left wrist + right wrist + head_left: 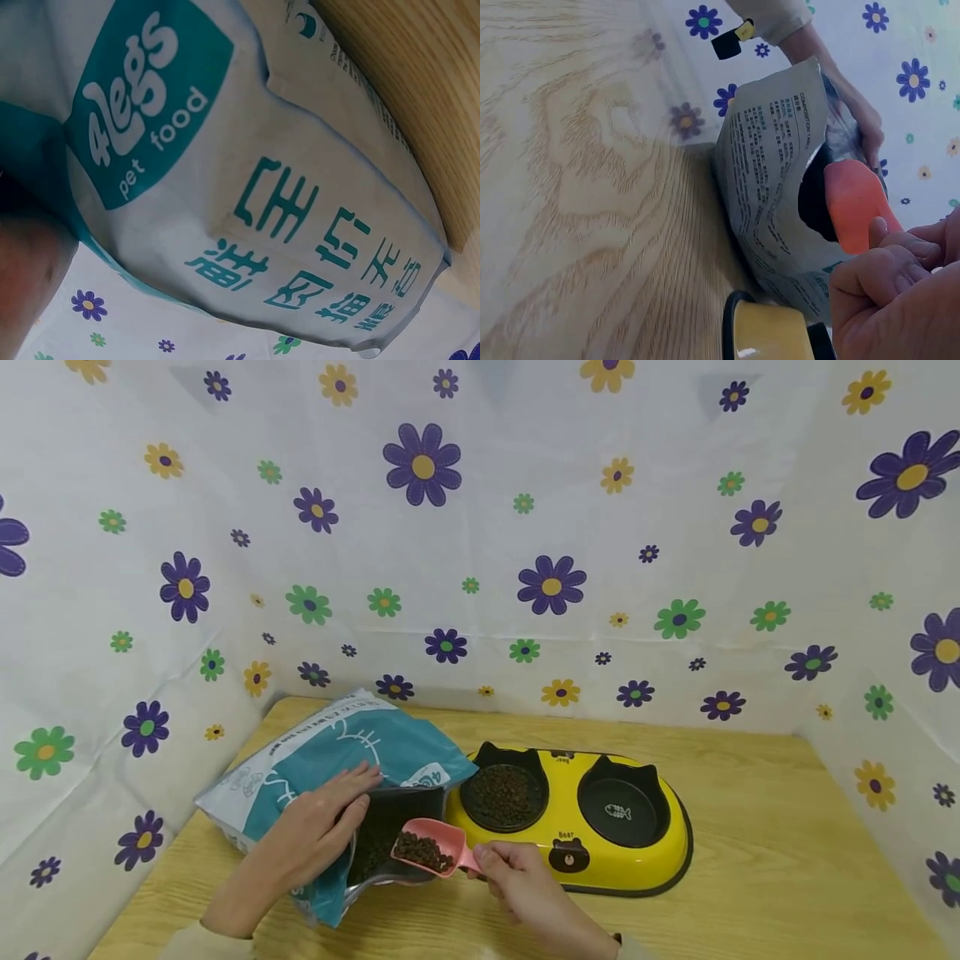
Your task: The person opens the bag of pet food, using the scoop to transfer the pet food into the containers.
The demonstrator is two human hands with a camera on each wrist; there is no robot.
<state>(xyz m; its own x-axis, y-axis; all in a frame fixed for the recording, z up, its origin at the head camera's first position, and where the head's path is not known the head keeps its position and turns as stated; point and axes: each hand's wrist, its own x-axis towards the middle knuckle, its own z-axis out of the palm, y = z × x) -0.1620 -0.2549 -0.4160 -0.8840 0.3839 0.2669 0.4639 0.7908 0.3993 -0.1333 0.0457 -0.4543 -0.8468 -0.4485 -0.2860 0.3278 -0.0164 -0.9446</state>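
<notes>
My left hand [318,827] rests on a teal and white pet food bag [315,756], its fingers straight along the side by the mouth. The bag lies tilted with its dark opening toward me, and brown kibble shows inside. My right hand [528,889] grips the handle of a pink scoop [450,839] at the bag's mouth. Brown kibble [422,852] lies in the scoop. The right wrist view shows the scoop's underside [851,195] in front of the opening. In the left wrist view, the bag's printed side [225,180] fills most of the picture.
A yellow double pet bowl stand [562,810] stands right of the bag. Its left black bowl [536,768] holds kibble; the right one [626,831] shows a fish-bone print. Beneath is a wood-grain table [780,860], with a flowered cloth [480,527] behind and at the sides.
</notes>
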